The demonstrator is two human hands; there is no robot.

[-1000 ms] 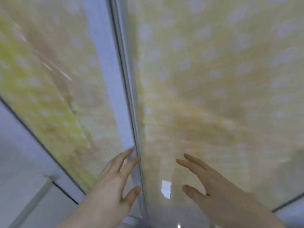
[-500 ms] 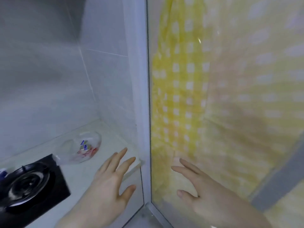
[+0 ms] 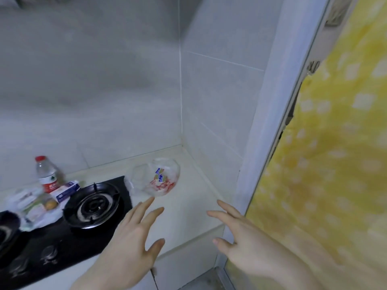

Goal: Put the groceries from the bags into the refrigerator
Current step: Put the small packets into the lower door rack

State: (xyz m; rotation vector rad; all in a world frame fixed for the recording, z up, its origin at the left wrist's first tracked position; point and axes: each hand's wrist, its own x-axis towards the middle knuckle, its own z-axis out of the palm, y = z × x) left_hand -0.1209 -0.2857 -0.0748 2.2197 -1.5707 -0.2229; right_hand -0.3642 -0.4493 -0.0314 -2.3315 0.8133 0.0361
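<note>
Starting nearest the camera, we record the left hand [image 3: 129,245] and the right hand [image 3: 247,245] both raised over the pale countertop [image 3: 188,218], fingers spread and straight, holding nothing. Beyond the left hand sits the black glass gas hob [image 3: 69,233] with its round burner ring [image 3: 92,204]. Past the fingertips lies a crumpled clear plastic bag with red and blue print [image 3: 157,178], which we judge to be a grocery bag; its contents cannot be made out. Further left stand a clear plastic bottle with a red cap [image 3: 47,174] and a small blue-and-white carton [image 3: 68,190]. At right hangs a yellow checked covering [image 3: 326,164]; we cannot confirm the refrigerator. Risk: the slack, slippery bag could spill if grasped by one edge, or be dragged onto the burner.
</note>
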